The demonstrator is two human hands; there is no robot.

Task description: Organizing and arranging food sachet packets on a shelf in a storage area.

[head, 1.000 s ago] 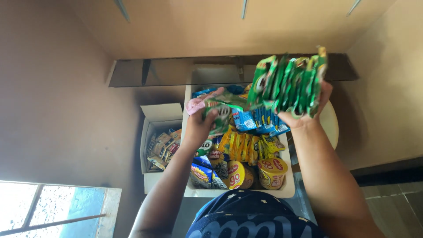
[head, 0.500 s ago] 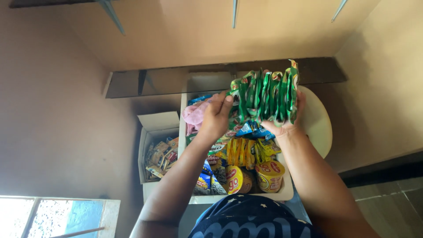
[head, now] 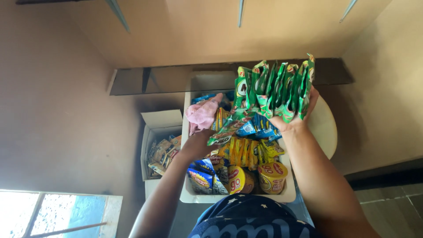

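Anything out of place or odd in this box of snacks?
One thing: a crumpled pink cloth lies in the white box among packaged snacks, the only non-food item. The right hand holds green sachets; nothing looks spilled or damaged.

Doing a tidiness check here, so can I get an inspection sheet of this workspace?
Surface: white tray, packed full.
Job's things: bunch of green sachets held above the tray.
Clutter: yellow packets, blue packets, two round tubs, pink cloth; small open box of packets beside the tray.
Hands: right hand grips the green sachets; left hand down among the packets.
Cables: nothing seen.
Surroundings: brown walls, bright window at lower left.
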